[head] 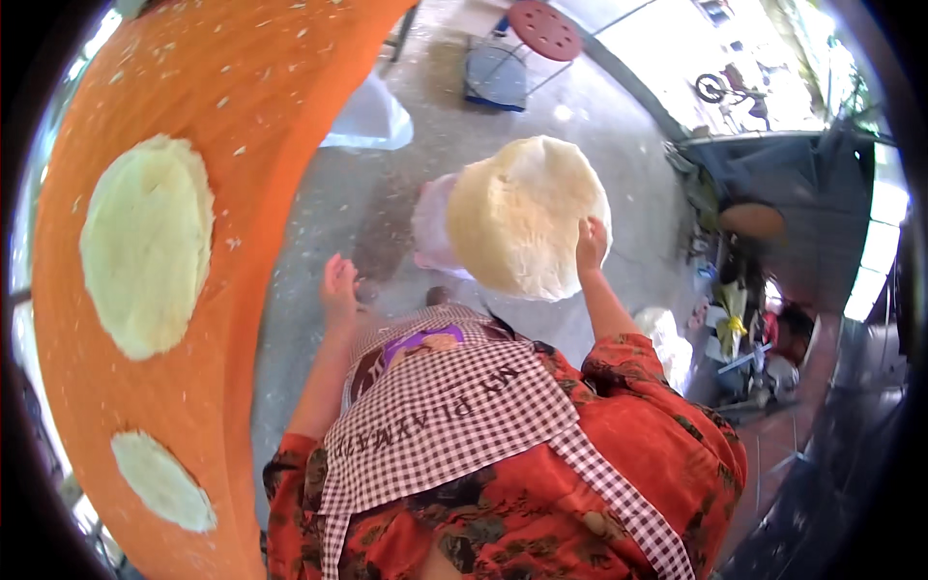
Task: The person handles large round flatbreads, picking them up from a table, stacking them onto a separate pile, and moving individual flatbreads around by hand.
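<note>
A large, pale yellow-white round piece [533, 217], thick and slightly dented like a mass or stack of dough sheets, is in front of me to the right. My right hand [593, 243] has its fingers curled on the near right part of its face. Part of a pinkish plastic bag [438, 225] shows behind its left side. Between that piece and the orange table, my left hand [338, 283] is in the air with nothing in it, fingers loosely bent. To my left, a big pale oval sheet [148, 246] lies flat on the orange tabletop [246, 304].
A smaller pale oval sheet [165, 480] lies nearer on the table, among scattered shreds. On the concrete floor [348, 210] stand a red-topped stool [545, 30] and a floor scale [496, 75]. A whitish bag [373, 116] is by the table edge. Household clutter [747, 341] fills the right side.
</note>
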The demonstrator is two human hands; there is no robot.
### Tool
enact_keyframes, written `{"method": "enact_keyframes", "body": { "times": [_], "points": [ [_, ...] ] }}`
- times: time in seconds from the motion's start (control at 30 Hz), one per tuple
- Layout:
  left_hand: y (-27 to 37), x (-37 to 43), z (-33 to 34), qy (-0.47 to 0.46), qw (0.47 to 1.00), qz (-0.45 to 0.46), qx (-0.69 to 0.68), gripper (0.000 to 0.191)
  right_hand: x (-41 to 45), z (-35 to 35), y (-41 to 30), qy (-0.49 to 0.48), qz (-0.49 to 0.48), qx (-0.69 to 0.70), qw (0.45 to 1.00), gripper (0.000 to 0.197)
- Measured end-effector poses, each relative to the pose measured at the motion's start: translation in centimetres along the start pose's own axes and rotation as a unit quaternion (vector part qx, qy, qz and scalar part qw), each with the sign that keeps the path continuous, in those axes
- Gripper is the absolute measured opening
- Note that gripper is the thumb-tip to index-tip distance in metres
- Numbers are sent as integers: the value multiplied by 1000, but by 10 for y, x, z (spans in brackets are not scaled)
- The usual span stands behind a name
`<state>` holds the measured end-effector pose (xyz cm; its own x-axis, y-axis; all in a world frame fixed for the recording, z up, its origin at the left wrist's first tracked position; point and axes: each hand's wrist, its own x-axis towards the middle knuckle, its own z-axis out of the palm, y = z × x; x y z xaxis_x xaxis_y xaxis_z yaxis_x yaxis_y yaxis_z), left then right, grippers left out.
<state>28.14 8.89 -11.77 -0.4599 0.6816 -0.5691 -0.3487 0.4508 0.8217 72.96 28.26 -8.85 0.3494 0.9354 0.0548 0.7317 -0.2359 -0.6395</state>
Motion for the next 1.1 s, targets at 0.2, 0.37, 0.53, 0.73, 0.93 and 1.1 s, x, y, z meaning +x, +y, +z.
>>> {"method": "enact_keyframes", "body": {
  "times": [0.2, 0.37, 0.53, 0.73, 0.93, 1.1],
  "points": [
    [-20, 36, 71, -123, 988, 81, 37, 49, -65, -64, 150, 65, 315, 19, 947, 50],
    [18, 62, 179, -249, 947, 182, 86, 62, -85, -88, 157, 35, 505, 202, 839, 81],
    [35, 105, 289, -245, 940, 206, 117, 72, -54, -72, 170, -52, 500, 351, 790, 94],
    [-5, 96, 338, -237, 837, 283, 405, 78, -16, -42, 155, -134, 346, 550, 749, 72],
    [-15, 107, 325, -270, 889, 244, 278, 73, -13, -39, 168, -135, 344, 564, 739, 63],
    [3, 97, 334, -217, 860, 313, 340, 54, -17, -45, 170, -150, 360, 525, 756, 58]
  ]
}}
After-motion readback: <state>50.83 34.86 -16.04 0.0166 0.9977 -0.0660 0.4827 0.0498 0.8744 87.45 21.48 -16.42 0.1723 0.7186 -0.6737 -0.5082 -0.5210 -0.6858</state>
